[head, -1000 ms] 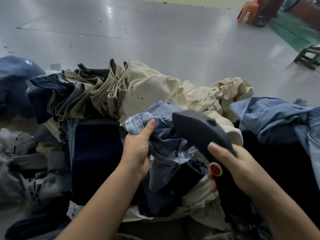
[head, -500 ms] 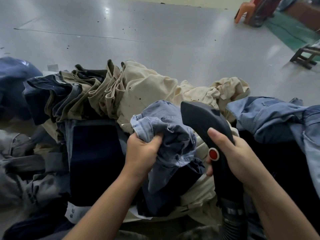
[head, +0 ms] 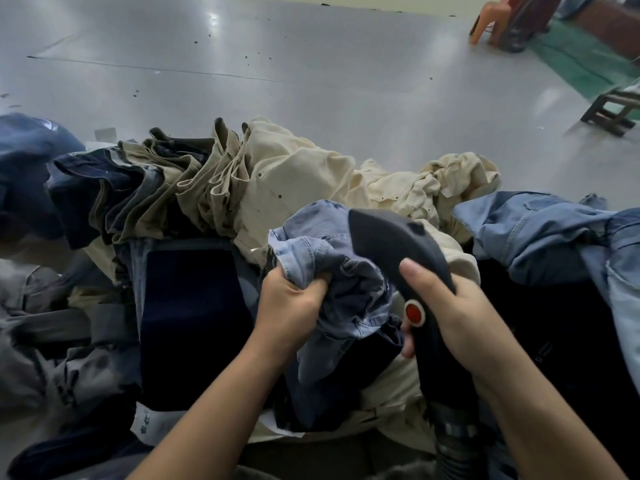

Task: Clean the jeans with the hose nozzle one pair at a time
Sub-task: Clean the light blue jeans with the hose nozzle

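A bunched pair of light blue jeans point(head: 332, 265) lies on top of a heap of trousers in front of me. My left hand point(head: 289, 306) grips a fistful of its fabric. My right hand point(head: 446, 317) holds the dark grey hose nozzle point(head: 391, 244), with my thumb stretched along its top above a red button point(head: 414, 312). The nozzle's curved head points away from me and rests against the blue jeans. Its ribbed hose point(head: 453, 441) drops out of view at the bottom.
The heap holds cream trousers point(head: 294, 174), khaki and dark blue pairs point(head: 114, 195), a navy pair point(head: 194, 306), grey ones point(head: 41, 334) and more light blue denim point(head: 554, 244). Beyond lies a grey floor point(head: 311, 64). An orange plastic chair point(head: 491, 19) and a dark stool point(head: 609, 112) stand far right.
My left hand has closed from an open grasp into a fist on the blue jeans and pulled them closer. The nozzle has risen and shifted toward the jeans.
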{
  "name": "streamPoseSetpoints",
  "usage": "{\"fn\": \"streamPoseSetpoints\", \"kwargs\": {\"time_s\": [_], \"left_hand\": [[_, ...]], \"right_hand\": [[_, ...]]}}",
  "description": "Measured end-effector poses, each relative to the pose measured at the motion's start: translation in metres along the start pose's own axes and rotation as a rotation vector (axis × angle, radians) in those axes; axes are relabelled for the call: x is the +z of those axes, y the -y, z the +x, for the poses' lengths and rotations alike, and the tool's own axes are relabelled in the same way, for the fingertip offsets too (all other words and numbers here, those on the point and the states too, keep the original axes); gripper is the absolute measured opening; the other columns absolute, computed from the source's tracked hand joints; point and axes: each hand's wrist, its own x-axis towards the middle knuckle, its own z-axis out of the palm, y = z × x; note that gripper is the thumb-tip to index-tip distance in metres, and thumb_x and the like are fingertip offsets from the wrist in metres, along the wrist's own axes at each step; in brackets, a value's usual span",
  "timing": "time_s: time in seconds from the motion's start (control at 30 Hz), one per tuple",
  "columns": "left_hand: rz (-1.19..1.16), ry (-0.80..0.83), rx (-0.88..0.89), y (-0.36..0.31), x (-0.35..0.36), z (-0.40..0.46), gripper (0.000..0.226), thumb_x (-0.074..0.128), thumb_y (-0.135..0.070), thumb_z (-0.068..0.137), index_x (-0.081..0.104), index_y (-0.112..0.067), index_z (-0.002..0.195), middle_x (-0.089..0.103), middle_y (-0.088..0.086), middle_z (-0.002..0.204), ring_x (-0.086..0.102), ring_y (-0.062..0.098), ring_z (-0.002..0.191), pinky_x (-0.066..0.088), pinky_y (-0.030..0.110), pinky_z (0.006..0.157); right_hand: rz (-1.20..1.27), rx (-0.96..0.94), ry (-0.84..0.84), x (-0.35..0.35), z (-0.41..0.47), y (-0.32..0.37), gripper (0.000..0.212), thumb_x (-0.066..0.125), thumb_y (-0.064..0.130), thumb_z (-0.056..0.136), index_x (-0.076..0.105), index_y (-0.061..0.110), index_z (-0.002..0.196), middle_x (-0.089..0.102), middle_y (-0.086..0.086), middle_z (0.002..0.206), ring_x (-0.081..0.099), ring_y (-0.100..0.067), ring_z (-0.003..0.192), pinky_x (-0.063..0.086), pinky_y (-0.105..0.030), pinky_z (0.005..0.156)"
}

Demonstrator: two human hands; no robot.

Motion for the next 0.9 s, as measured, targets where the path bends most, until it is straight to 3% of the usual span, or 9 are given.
{"fn": "streamPoseSetpoints", "kwargs": {"time_s": [0.1, 0.17, 0.3, 0.4, 0.53, 0.6, 0.8, 0.9], "left_hand": [[-0.054, -0.012, -0.015, -0.002, -0.001, 0.003, 0.021, 0.063, 0.004, 0.087, 0.07, -0.014, 0.08, 0.073, -0.008, 0.073, 0.069, 0.005, 0.073, 0.051, 0.015, 0.061], [-0.085, -0.033, -0.028, -0.005, -0.004, 0.008, 0.018, 0.064, 0.001, 0.087, 0.071, -0.014, 0.08, 0.074, -0.004, 0.076, 0.07, 0.009, 0.075, 0.053, 0.018, 0.063], [-0.095, -0.014, -0.034, -0.005, -0.003, 0.01, 0.025, 0.059, 0.005, 0.089, 0.071, -0.016, 0.083, 0.074, -0.003, 0.078, 0.07, 0.01, 0.078, 0.053, 0.019, 0.064], [-0.13, 0.008, -0.053, -0.003, -0.001, 0.009, 0.03, 0.056, 0.01, 0.089, 0.07, -0.016, 0.086, 0.074, -0.005, 0.079, 0.07, 0.01, 0.079, 0.053, 0.017, 0.064], [-0.166, 0.051, -0.081, -0.001, 0.001, 0.006, 0.032, 0.053, 0.013, 0.088, 0.069, -0.014, 0.089, 0.075, -0.004, 0.08, 0.071, 0.008, 0.077, 0.053, 0.016, 0.062], [-0.211, 0.046, -0.101, 0.0, -0.002, 0.007, 0.03, 0.052, 0.013, 0.088, 0.07, -0.011, 0.091, 0.075, -0.001, 0.083, 0.071, 0.012, 0.078, 0.054, 0.019, 0.062], [-0.254, 0.031, -0.101, -0.001, -0.003, 0.012, 0.03, 0.051, 0.013, 0.089, 0.07, -0.01, 0.091, 0.075, 0.004, 0.085, 0.072, 0.017, 0.081, 0.055, 0.022, 0.064], [-0.198, 0.037, -0.109, 0.002, -0.001, 0.01, 0.028, 0.052, 0.013, 0.089, 0.068, -0.008, 0.098, 0.075, 0.003, 0.088, 0.071, 0.016, 0.084, 0.054, 0.021, 0.065]], "right_hand": [[0.036, 0.009, -0.031, -0.012, 0.002, 0.005, 0.053, 0.065, 0.055, 0.063, 0.059, 0.002, 0.058, 0.056, -0.014, 0.048, 0.056, -0.025, 0.036, 0.044, -0.025, 0.037], [-0.016, 0.038, 0.047, -0.015, -0.003, 0.006, 0.055, 0.076, 0.055, 0.068, 0.06, 0.002, 0.059, 0.058, -0.013, 0.047, 0.057, -0.026, 0.037, 0.044, -0.025, 0.038], [-0.122, 0.082, 0.162, -0.003, -0.01, -0.002, 0.064, 0.072, 0.058, 0.07, 0.056, -0.004, 0.076, 0.058, -0.009, 0.051, 0.056, -0.026, 0.037, 0.043, -0.024, 0.036], [-0.136, 0.045, 0.101, 0.005, -0.007, -0.003, 0.056, 0.063, 0.057, 0.058, 0.054, 0.003, 0.071, 0.053, -0.009, 0.05, 0.055, -0.024, 0.035, 0.039, -0.022, 0.036], [-0.086, -0.027, -0.049, 0.002, 0.002, -0.002, 0.047, 0.065, 0.051, 0.072, 0.055, 0.007, 0.062, 0.054, -0.008, 0.048, 0.055, -0.026, 0.037, 0.045, -0.029, 0.04], [-0.054, -0.029, -0.081, -0.004, 0.004, 0.0, 0.049, 0.065, 0.053, 0.07, 0.056, 0.005, 0.06, 0.056, -0.01, 0.048, 0.057, -0.026, 0.037, 0.047, -0.029, 0.04], [-0.119, 0.077, 0.155, -0.006, -0.008, 0.001, 0.055, 0.063, 0.056, 0.059, 0.056, 0.003, 0.07, 0.056, -0.011, 0.05, 0.056, -0.026, 0.037, 0.043, -0.025, 0.037], [-0.13, 0.064, 0.127, 0.002, -0.006, -0.002, 0.053, 0.062, 0.054, 0.06, 0.055, 0.003, 0.073, 0.052, -0.01, 0.05, 0.054, -0.024, 0.035, 0.04, -0.023, 0.035]]}}
